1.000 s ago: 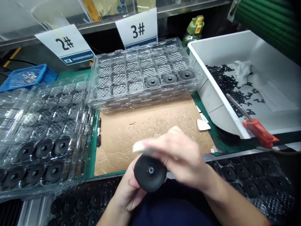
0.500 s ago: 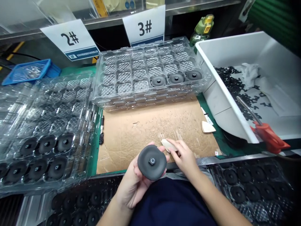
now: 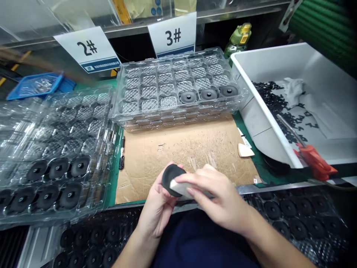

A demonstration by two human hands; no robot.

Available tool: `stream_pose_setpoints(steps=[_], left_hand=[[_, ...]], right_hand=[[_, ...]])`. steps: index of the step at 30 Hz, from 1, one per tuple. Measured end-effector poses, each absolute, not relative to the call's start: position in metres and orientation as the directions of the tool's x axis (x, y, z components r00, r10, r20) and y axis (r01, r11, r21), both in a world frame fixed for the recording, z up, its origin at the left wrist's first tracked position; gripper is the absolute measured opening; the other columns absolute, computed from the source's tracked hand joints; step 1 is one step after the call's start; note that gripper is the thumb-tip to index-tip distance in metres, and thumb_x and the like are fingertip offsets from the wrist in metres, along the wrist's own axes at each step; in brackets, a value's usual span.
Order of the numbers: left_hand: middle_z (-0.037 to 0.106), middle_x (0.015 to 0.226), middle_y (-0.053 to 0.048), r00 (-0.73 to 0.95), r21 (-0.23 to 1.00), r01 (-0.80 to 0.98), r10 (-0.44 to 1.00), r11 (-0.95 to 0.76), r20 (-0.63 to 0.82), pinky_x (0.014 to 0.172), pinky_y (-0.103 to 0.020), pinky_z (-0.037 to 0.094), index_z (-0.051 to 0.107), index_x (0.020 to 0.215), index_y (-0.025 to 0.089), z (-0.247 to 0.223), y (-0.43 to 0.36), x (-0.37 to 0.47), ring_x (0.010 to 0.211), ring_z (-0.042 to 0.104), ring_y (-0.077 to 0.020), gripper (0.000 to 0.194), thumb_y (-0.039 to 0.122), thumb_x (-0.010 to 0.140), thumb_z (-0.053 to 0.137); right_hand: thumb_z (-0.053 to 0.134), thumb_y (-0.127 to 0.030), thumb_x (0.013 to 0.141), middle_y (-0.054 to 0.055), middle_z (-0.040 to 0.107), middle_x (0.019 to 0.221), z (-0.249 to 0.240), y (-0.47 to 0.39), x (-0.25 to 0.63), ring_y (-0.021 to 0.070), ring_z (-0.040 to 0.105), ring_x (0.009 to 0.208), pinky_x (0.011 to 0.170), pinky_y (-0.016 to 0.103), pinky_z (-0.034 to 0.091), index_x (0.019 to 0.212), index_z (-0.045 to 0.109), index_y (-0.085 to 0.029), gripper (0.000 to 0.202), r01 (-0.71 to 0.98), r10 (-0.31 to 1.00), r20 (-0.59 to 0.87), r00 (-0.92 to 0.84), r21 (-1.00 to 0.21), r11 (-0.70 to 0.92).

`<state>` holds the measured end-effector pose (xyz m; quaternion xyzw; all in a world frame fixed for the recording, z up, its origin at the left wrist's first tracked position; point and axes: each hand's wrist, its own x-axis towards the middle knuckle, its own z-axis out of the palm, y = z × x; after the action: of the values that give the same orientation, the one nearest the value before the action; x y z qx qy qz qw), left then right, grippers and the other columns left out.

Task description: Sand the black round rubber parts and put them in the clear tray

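My left hand (image 3: 158,203) holds a black round dished disc (image 3: 169,175) by its edge, above the front of a cardboard sheet (image 3: 178,149). In my right hand (image 3: 219,195) is a pale wedge-shaped pad (image 3: 182,188), pinched between thumb and fingers. The pad's tip lies against the face of the disc and covers its central hub. Behind my hands stands a stack of clear plastic trays (image 3: 167,118); the top one has three black discs (image 3: 209,93) in its front row.
Another clear tray (image 3: 95,163) with black discs lies left. At right, a white bin (image 3: 267,119) contains small black pieces; an orange-handled tool (image 3: 316,162) rests by its edge. A second pale wedge (image 3: 245,150) and a black pen (image 3: 122,152) flank the cardboard. A blurred shape (image 3: 41,61) crosses upper left.
My right hand has moved left and brought the pale pad onto the disc. The disc has tilted in my left hand. A blurred shape has appeared at the upper left.
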<state>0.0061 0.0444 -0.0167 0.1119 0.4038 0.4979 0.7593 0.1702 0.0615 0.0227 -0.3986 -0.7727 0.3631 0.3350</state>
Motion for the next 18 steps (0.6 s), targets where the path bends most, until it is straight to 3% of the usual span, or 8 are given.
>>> stream_pose_setpoints(steps=[2, 5, 9, 12, 14, 15, 17, 18], left_hand=[[0.063, 0.117, -0.005, 0.150, 0.592, -0.672, 0.865, 0.444, -0.478, 0.086, -0.028, 0.051, 0.059, 0.115, 0.026, -0.016, 0.044, 0.002, 0.103, 0.061, -0.0225, 0.055, 0.035, 0.063, 0.075], [0.062, 0.118, -0.004, 0.161, 0.594, -0.673, 0.871, 0.440, -0.463, 0.091, -0.033, 0.049, 0.061, 0.112, 0.026, -0.014, 0.044, -0.003, 0.102, 0.061, -0.0249, 0.056, 0.036, 0.059, 0.077], [0.063, 0.118, -0.004, 0.184, 0.585, -0.662, 0.858, 0.468, -0.479, 0.089, -0.032, 0.050, 0.061, 0.112, 0.028, -0.009, 0.045, 0.000, 0.101, 0.062, -0.0241, 0.055, 0.037, 0.060, 0.077], [0.063, 0.117, -0.004, 0.185, 0.596, -0.646, 0.855, 0.477, -0.484, 0.089, -0.031, 0.050, 0.061, 0.111, 0.027, -0.006, 0.045, 0.005, 0.099, 0.063, -0.0239, 0.054, 0.037, 0.060, 0.077], [0.064, 0.115, -0.003, 0.181, 0.611, -0.635, 0.860, 0.472, -0.477, 0.086, -0.028, 0.051, 0.062, 0.110, 0.027, -0.006, 0.044, 0.007, 0.098, 0.063, -0.0223, 0.053, 0.036, 0.060, 0.077], [0.065, 0.114, -0.003, 0.186, 0.614, -0.633, 0.863, 0.471, -0.469, 0.084, -0.026, 0.051, 0.062, 0.110, 0.027, -0.007, 0.044, 0.008, 0.098, 0.063, -0.0211, 0.054, 0.036, 0.060, 0.077], [0.066, 0.111, -0.003, 0.190, 0.618, -0.630, 0.865, 0.470, -0.465, 0.082, -0.021, 0.050, 0.061, 0.112, 0.026, -0.009, 0.041, 0.007, 0.099, 0.062, -0.0188, 0.051, 0.036, 0.063, 0.075], [0.067, 0.109, -0.003, 0.188, 0.618, -0.628, 0.863, 0.473, -0.469, 0.082, -0.020, 0.050, 0.061, 0.112, 0.026, -0.011, 0.040, 0.006, 0.100, 0.062, -0.0180, 0.050, 0.036, 0.065, 0.074]], right_hand=[[0.049, -0.018, 0.087, -0.002, 0.067, 0.093, 0.003, 0.057, 0.179, 0.0115, 0.057, 0.074, 0.068, 0.027, 0.042, 0.108, 0.060, -0.027, 0.025, 0.430, 0.916, 0.074, -0.395, -0.866, 0.256], [0.047, -0.023, 0.088, 0.000, 0.067, 0.099, -0.038, 0.049, 0.193, 0.0138, 0.059, 0.085, 0.073, 0.028, 0.046, 0.110, 0.060, -0.027, 0.025, 0.478, 0.968, -0.038, -0.248, -0.874, 0.088], [0.051, -0.023, 0.085, 0.001, 0.068, 0.081, -0.072, 0.045, 0.199, 0.0170, 0.060, 0.073, 0.068, 0.033, 0.048, 0.104, 0.065, -0.025, 0.024, 0.568, 0.974, -0.089, -0.210, -0.821, 0.047], [0.049, -0.023, 0.087, 0.002, 0.067, 0.098, -0.047, 0.049, 0.197, 0.0180, 0.061, 0.086, 0.073, 0.033, 0.048, 0.110, 0.061, -0.026, 0.027, 0.559, 0.991, -0.043, -0.129, -0.828, 0.037], [0.049, -0.020, 0.088, 0.002, 0.062, 0.114, -0.015, 0.053, 0.192, 0.0169, 0.058, 0.098, 0.079, 0.030, 0.046, 0.117, 0.056, -0.027, 0.031, 0.529, 0.993, 0.113, -0.042, -0.841, 0.118], [0.050, -0.018, 0.087, 0.001, 0.062, 0.115, 0.000, 0.056, 0.188, 0.0160, 0.057, 0.098, 0.079, 0.029, 0.045, 0.120, 0.054, -0.027, 0.035, 0.511, 0.969, 0.240, -0.059, -0.827, 0.236], [0.049, -0.012, 0.085, 0.000, 0.066, 0.103, 0.021, 0.062, 0.180, 0.0143, 0.059, 0.086, 0.073, 0.029, 0.042, 0.119, 0.054, -0.026, 0.037, 0.433, 0.867, 0.424, -0.262, -0.751, 0.498], [0.048, -0.010, 0.084, 0.000, 0.067, 0.094, 0.027, 0.065, 0.177, 0.0137, 0.058, 0.079, 0.069, 0.029, 0.041, 0.117, 0.056, -0.025, 0.037, 0.406, 0.819, 0.438, -0.371, -0.717, 0.567]])
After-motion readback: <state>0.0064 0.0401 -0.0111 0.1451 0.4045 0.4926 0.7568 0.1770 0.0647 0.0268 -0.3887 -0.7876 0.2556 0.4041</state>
